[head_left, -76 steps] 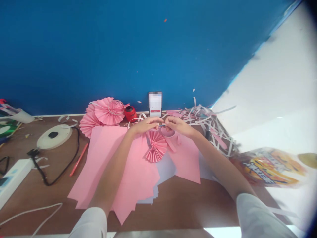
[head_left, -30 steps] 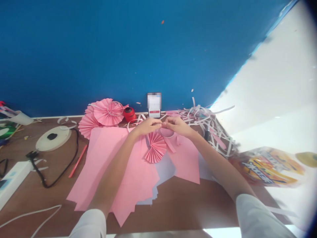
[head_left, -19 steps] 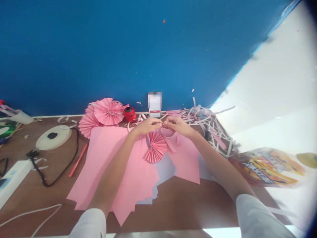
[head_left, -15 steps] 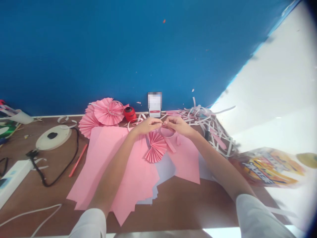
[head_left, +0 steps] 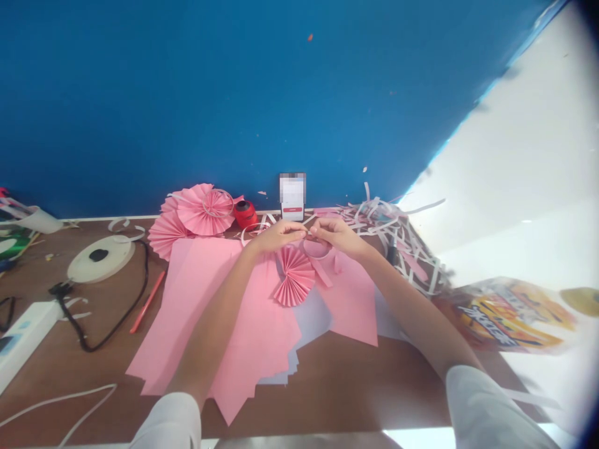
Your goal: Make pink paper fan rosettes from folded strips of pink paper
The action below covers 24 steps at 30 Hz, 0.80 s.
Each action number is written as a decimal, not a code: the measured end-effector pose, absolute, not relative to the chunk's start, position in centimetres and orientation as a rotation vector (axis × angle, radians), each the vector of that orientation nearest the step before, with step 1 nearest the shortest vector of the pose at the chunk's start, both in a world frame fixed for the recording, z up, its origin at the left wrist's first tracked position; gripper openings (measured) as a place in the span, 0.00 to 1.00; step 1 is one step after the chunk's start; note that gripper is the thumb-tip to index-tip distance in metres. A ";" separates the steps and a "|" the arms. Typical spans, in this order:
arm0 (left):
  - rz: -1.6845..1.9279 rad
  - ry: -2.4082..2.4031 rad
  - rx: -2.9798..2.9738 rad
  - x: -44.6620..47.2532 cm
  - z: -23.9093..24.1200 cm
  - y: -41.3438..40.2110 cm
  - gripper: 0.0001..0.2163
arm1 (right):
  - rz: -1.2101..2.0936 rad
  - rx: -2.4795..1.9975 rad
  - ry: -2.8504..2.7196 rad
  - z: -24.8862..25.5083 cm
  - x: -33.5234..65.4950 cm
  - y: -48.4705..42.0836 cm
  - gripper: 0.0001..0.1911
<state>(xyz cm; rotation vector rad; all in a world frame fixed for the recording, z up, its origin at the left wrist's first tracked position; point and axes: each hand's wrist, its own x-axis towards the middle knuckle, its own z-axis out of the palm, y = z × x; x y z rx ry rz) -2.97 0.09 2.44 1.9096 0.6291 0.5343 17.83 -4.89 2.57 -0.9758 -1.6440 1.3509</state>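
Note:
My left hand (head_left: 282, 236) and my right hand (head_left: 337, 236) meet fingertip to fingertip over the pink paper, both closed in a pinch. Whatever sits between their fingertips is too small to make out. Just below them lies a pleated pink paper fan (head_left: 294, 277), spread into a partial round. A curled pink paper strip (head_left: 317, 249) is under my right fingers. Sheets of pink paper (head_left: 196, 280) lie beneath my left forearm, and another pink sheet (head_left: 353, 305) is by my right wrist, over pale bluish sheets (head_left: 313, 321).
A phone (head_left: 292, 202) leans against the blue wall. Pink paper rosettes (head_left: 201, 212) and a red container (head_left: 246, 214) stand left of it. Paper scraps (head_left: 412, 249) and a printed plastic bag (head_left: 510, 315) lie right. A red pen (head_left: 147, 302) and power strip (head_left: 28, 337) are left.
Hardly anything differs. Both hands stay pinched together in the same place, with only a slight shift of the fingers.

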 end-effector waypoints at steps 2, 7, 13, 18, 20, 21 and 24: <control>0.539 0.626 1.899 -3.0 2.4 0.1 0.16 | 1.357 -0.973 -1.634 2.6 17.8 -4.9 0.20; 0.562 0.624 1.851 -2.9 2.3 0.0 0.16 | 1.363 -0.974 -1.618 2.8 17.8 -5.0 0.19; 0.589 0.621 1.798 -2.9 2.3 0.0 0.16 | 1.369 -0.945 -1.594 2.9 17.7 -5.0 0.19; 0.592 0.623 1.768 -3.0 2.1 0.1 0.15 | 1.366 -0.941 -1.584 2.8 17.6 -4.9 0.19; 0.596 0.633 1.754 -3.0 2.0 0.1 0.16 | 1.363 -0.944 -1.581 2.7 17.6 -4.9 0.20; 0.600 0.639 1.745 -3.0 2.0 0.1 0.16 | 1.362 -0.946 -1.579 2.7 17.6 -4.9 0.20; 0.602 0.641 1.723 -3.0 1.9 0.1 0.16 | 1.363 -0.954 -1.573 2.7 17.7 -5.0 0.19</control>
